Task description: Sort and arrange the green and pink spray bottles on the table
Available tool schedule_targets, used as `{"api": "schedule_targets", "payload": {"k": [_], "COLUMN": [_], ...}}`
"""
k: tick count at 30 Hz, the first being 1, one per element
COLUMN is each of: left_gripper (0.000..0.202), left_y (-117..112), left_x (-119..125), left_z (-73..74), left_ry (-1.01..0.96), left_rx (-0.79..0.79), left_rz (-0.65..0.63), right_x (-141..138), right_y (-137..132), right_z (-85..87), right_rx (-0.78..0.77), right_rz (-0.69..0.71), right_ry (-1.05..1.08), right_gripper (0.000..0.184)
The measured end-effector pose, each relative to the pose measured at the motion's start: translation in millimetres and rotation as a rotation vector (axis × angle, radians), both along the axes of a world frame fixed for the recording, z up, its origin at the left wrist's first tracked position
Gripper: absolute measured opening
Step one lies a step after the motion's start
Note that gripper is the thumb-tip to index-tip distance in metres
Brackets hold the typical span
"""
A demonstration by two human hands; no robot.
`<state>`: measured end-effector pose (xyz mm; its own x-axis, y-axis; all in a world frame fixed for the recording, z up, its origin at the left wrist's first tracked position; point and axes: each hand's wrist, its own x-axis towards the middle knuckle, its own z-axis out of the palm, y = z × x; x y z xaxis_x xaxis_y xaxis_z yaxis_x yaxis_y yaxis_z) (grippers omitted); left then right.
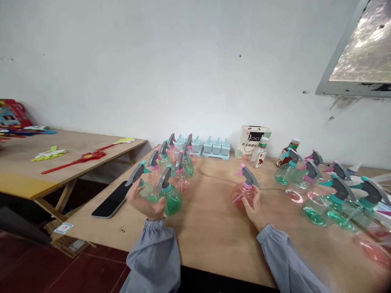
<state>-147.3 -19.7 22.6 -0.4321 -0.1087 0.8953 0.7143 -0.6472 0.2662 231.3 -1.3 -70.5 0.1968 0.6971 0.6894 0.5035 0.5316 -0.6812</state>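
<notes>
Beside my left hand [144, 202], the brown wooden surface [207, 244] carries a flat black-screened phone [110, 201] and round green plastic spray bottles [173, 202].

The pink spray bottle [241, 197] has a round, see-through body, a pink collar and nozzle, and a grey trigger head. It stands upright, nozzle toward the left, gripped at its right side, between two sets of similar bottles. The green spray bottle [173, 201] stands upright at the near edge of the left-hand set, with a teal collar and nozzle, its grey head sloping down to the left.
</notes>
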Motion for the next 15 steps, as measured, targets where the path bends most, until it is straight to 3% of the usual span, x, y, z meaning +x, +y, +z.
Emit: {"api": "schedule_targets", "payload": {"k": [2,3,6,7,9,11,15], "left_gripper": [0.061,0.055,0.048,0.059,0.086,0.089,0.064], "left_y": [-7,-11,-17,-16,-13,-9,0], "left_x": [26,45,113,135,172,196,208], "left_z": [4.8,8.0,17.2,19.5,22.4,22.5,16.7], "left_ry": [0.019,0.072,0.303,0.340,0.313,0.197,-0.115], "left_rx": [0.237,0.226,-0.315,-0.519,-0.757,-0.859,-0.873], "left_rz": [0.055,-0.008,-0.419,-0.578,-0.847,-1.027,-1.136], "right_x": [0,0,-4,-6,-14,-23,-31], "right_y": [0,-1,-2,-4,-8,-13,-26], "right_z": [-1.2,-1.5,-2.7,-3.4,-5.0,-6.3,-4.3], "right_rx": [-0.004,-0.001,0.026,0.043,0.082,0.108,0.113], "right_rz": [0.003,-0.002,-0.009,-0.003,0.013,0.024,0.067], "right_ry": [-0.003,-0.014,-0.073,-0.091,-0.120,-0.150,-0.235], "right_gripper": [0.070,0.072,0.075,0.076,0.076,0.075,0.080]}}
